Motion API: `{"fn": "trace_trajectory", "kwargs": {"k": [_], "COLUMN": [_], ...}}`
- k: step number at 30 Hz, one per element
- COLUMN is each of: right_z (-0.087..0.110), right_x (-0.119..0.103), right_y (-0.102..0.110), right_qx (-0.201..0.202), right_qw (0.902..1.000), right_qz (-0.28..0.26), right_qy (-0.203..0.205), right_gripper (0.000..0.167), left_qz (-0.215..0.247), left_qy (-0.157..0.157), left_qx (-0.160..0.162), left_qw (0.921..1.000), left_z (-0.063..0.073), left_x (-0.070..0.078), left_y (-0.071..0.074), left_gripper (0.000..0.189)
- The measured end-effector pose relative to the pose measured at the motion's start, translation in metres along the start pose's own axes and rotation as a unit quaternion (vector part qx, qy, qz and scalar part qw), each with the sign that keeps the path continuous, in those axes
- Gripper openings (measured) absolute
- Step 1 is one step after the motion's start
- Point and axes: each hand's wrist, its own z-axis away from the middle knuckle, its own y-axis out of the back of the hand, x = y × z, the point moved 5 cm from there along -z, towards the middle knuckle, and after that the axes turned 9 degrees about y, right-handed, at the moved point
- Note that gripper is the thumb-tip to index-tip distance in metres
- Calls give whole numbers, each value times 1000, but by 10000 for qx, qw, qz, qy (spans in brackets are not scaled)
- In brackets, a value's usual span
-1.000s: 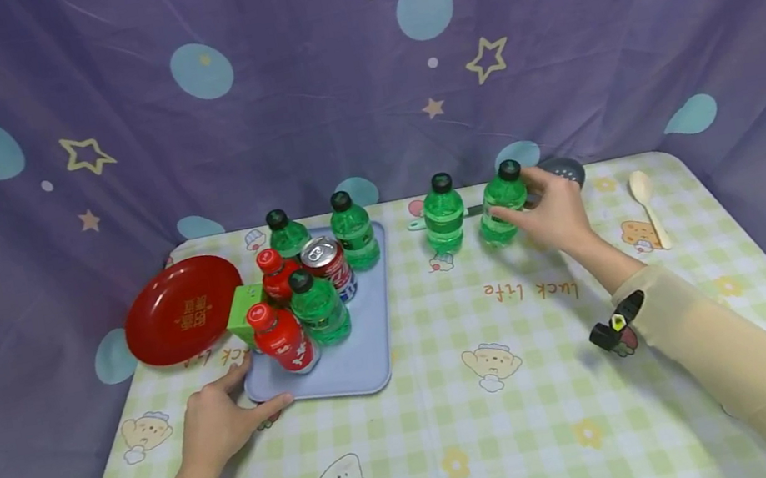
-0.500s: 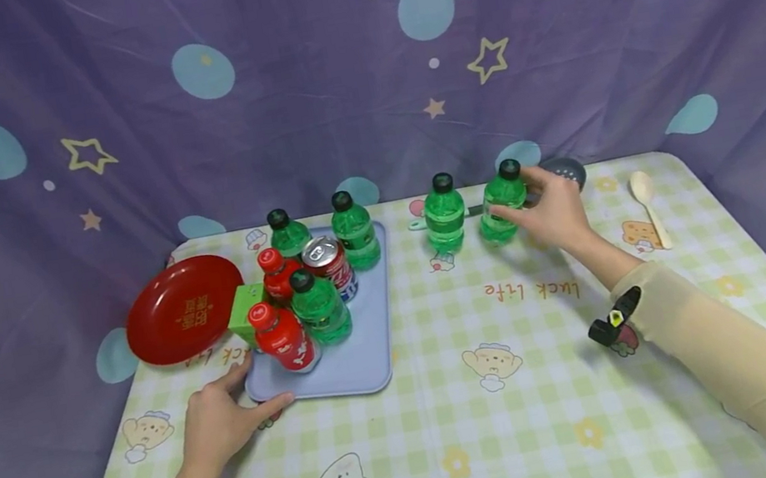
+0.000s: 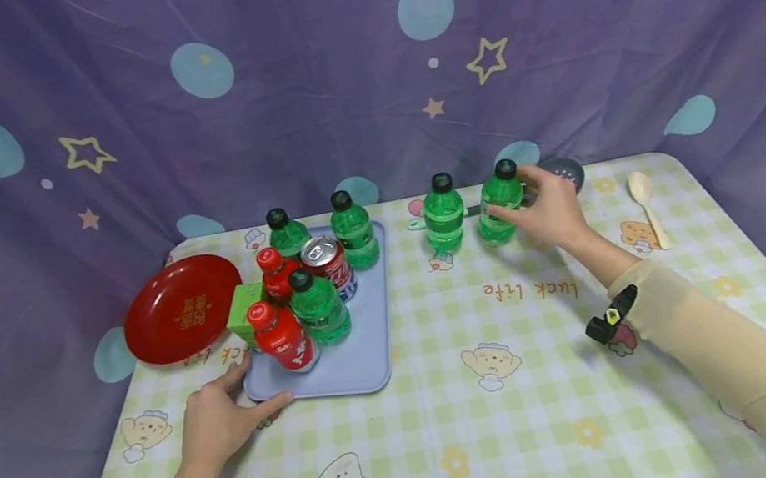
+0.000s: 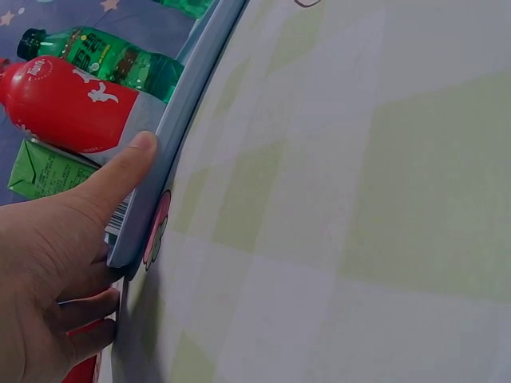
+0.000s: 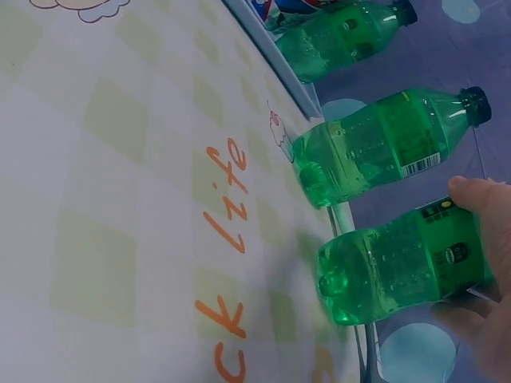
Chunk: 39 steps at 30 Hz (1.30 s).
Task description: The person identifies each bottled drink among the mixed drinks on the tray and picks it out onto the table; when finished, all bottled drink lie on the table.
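My right hand grips a green bottle with a black cap round its upper body; I cannot tell whether its base touches the table. A second green bottle stands just left of it, apart. At the near left corner of the light blue tray, my left hand holds on, thumb over the rim and other fingers beside and below the corner. On the tray stand several green bottles, two red bottles, a can and a green carton.
A red plate lies at the left, close to the tray. Behind the two right-hand bottles lies a slotted utensil with a dark head. A cream spoon rests farther right. A purple curtain hangs along the back edge.
The green bottle in my right hand has shifted very slightly left toward the other one. My left hand and the tray stay where they were.
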Motion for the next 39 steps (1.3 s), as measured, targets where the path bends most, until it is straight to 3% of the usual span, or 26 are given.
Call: {"fn": "trace_trajectory", "kwargs": {"k": [8, 19, 30, 39], "right_z": [-14, -57, -85, -93], "right_x": [-14, -72, -133, -159], "right_y": [16, 36, 13, -17], "right_qx": [128, 321, 60, -281], "right_qw": [9995, 9963, 9870, 9804], "right_qz": [-261, -416, -722, -1054], "right_qy": [147, 677, 1438, 1641], "right_gripper": [70, 64, 61, 58], "left_qz": [14, -21, -15, 2], "left_qy": [29, 62, -8, -26], "left_qx": [-6, -62, 36, 64], "left_qw": [10000, 10000, 10000, 10000], "left_z": [-1, 0, 1, 1], "left_x": [-1, -1, 0, 0], "left_y": [0, 0, 1, 1], "left_gripper": [106, 106, 104, 104]}}
